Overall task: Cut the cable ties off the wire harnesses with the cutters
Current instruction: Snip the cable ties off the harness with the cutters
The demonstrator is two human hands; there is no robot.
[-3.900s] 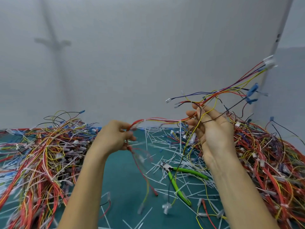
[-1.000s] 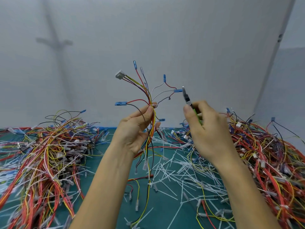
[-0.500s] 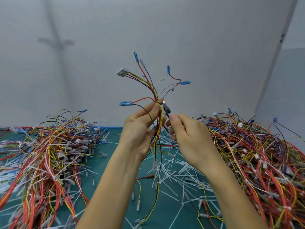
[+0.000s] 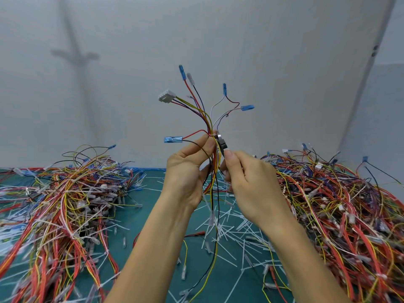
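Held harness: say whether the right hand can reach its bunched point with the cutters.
Likely yes: the right hand holds the cutters at the harness just above the left hand; nothing lies between.

The harness (image 4: 209, 125) stands upright, pinched in my left hand (image 4: 188, 171) where its red, yellow, black and purple wires bunch; above, they fan out to a white connector (image 4: 167, 97) and blue terminals (image 4: 247, 107); below, loose tails hang down; the cutters (image 4: 222, 144), gripped in my right hand (image 4: 247, 180), have their metal head against that bunch; more harnesses lie in a left heap (image 4: 65, 204) and a right heap (image 4: 338, 204).
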